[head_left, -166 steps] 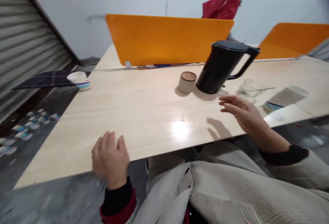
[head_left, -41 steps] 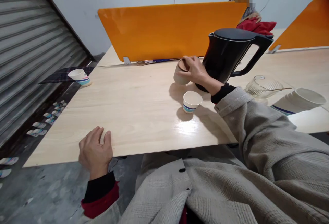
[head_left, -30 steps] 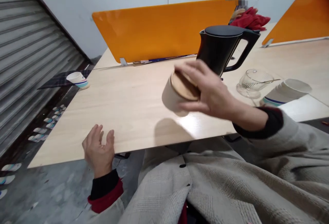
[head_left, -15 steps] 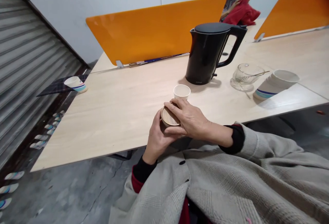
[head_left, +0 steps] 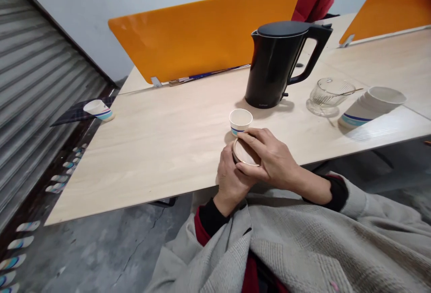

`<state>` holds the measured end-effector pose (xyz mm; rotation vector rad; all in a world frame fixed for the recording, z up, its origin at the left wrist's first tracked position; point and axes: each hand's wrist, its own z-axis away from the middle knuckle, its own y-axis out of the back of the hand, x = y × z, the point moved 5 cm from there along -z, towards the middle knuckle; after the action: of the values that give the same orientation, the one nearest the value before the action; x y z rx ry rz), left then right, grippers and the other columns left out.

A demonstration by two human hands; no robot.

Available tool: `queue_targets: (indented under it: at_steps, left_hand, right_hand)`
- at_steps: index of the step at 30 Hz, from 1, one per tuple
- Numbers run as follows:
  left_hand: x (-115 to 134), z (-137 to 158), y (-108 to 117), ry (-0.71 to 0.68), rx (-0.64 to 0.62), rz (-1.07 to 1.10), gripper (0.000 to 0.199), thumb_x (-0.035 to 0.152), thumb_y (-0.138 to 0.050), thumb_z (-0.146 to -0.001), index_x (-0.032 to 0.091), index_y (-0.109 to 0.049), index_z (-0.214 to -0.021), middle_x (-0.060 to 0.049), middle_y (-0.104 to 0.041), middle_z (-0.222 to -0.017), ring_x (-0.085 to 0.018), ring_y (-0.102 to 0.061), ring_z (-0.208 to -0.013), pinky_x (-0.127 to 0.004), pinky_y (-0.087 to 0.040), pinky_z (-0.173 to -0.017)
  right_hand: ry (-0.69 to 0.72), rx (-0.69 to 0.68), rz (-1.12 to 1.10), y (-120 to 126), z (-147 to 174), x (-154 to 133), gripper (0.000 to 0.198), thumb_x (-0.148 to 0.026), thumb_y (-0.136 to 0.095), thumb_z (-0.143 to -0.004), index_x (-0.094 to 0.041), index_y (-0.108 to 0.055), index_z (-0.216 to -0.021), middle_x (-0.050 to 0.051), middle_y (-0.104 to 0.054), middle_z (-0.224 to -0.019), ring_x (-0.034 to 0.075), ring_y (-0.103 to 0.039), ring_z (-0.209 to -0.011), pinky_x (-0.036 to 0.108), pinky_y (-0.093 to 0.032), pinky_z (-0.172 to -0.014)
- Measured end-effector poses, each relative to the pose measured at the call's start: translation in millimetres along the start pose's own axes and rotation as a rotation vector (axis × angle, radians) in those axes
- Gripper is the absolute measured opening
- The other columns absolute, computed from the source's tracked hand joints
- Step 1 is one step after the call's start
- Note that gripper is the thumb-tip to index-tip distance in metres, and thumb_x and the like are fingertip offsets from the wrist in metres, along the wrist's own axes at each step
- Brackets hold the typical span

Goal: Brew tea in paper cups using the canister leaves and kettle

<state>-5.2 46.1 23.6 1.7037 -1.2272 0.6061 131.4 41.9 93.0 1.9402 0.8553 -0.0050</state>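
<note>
Changed from a second earlier: jar (head_left: 245, 153), then in the right hand (head_left: 278, 158) alone, is now held between both hands, the left hand (head_left: 231, 177) brought over from near left. Surface and room: pale table (head_left: 161, 140) bears kettle (head_left: 269, 68), glass bowl (head_left: 332, 94) and stacked cups (head_left: 370, 108) toward the right, one paper cup (head_left: 98, 109) at the left edge; orange screen (head_left: 202, 37) stands far, shutter (head_left: 40, 95) left. Jar is at the near edge, just nearer than a small cup (head_left: 239, 121), left hand curled round its side, right hand pinching the lid (head_left: 247, 150) by its rim; contact with table not discernible.
</note>
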Motion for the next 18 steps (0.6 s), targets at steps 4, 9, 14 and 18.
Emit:
queue_targets:
  at_steps: [4, 9, 14, 18]
  left_hand:
    - [7, -8, -23, -0.050, -0.004, -0.023, 0.085, 0.044, -0.090, -0.080, 0.024, -0.045, -0.149, -0.016, -0.068, -0.142, -0.037, -0.070, -0.133, -0.056, -0.059, -0.114]
    - [6, -9, -31, -0.089, 0.008, -0.039, 0.084, 0.044, -0.087, -0.082, 0.024, -0.042, -0.151, -0.016, -0.068, -0.142, -0.035, -0.071, -0.131, -0.055, -0.060, -0.112]
    - [5, -11, -26, -0.047, -0.016, -0.017, 0.093, 0.048, -0.094, -0.074, 0.022, -0.045, -0.149, -0.017, -0.069, -0.139, -0.038, -0.072, -0.129, -0.056, -0.061, -0.110]
    - [4, -12, -22, 0.040, -0.063, 0.042, 0.098, 0.049, -0.101, -0.066, 0.026, -0.049, -0.146, -0.014, -0.070, -0.139, -0.038, -0.071, -0.130, -0.057, -0.062, -0.108]
  right_hand:
    - [-0.054, 0.023, 0.016, 10, 10, 16, 0.067, -0.059, -0.066, -0.097, -0.032, -0.057, -0.157, 0.016, -0.065, -0.139, 0.041, -0.062, -0.128, 0.067, -0.059, -0.105]
    - [-0.062, 0.032, 0.007, 10, 13, 22, 0.068, -0.059, -0.067, -0.096, -0.029, -0.058, -0.157, 0.017, -0.065, -0.140, 0.041, -0.062, -0.127, 0.067, -0.059, -0.105]
    - [-0.156, 0.080, -0.134, 14, 8, 22, 0.060, -0.057, -0.063, -0.098, -0.033, -0.060, -0.153, 0.014, -0.067, -0.140, 0.039, -0.063, -0.131, 0.066, -0.056, -0.111]
    - [-0.257, 0.242, -0.205, 42, 8, 39, 0.058, -0.060, -0.056, -0.101, -0.032, -0.058, -0.153, 0.013, -0.066, -0.142, 0.038, -0.063, -0.132, 0.062, -0.054, -0.113]
